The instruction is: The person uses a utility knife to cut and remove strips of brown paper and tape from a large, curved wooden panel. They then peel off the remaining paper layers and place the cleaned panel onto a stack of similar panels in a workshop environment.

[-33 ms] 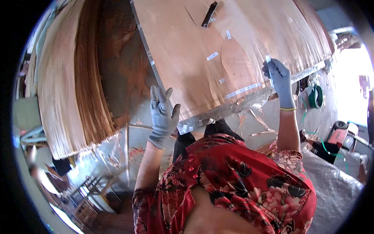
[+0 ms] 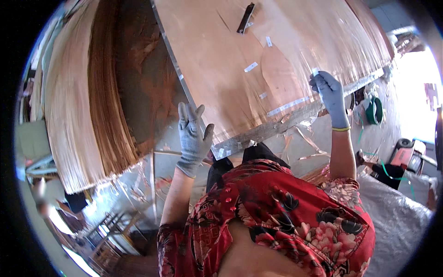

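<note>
With the clock centred on the view, a pale wood veneer sheet (image 2: 207, 87) covers the worktop from 11 to 2 o'clock, bearing short tape strips (image 2: 251, 67), a long dotted tape strip (image 2: 288, 106) along a seam near its front, and a black-handled tool (image 2: 246, 18) at 12; a thick veneer stack (image 2: 69, 101) stands between 9 and 10, a green roll (image 2: 374, 111) hangs near 3, a red machine (image 2: 403, 157) sits at 3, and silvery plastic sheeting (image 2: 392, 226) spreads at 4. The right hand (image 2: 328, 85), at 2, pinches a white tape piece (image 2: 315, 71) in its fingertips above the veneer, while the left hand (image 2: 191, 134), just off centre toward 9, is released, fingers spread beside the near-left corner; whether it touches the edge I cannot tell. A straight metal edge (image 2: 171, 55) runs from that corner toward 11, a rough wooden beam (image 2: 277, 131) borders the front toward 2, and a wide gap at 10 separates the worktop from the stack, with scrap-strewn floor (image 2: 138, 180) at 8
</note>
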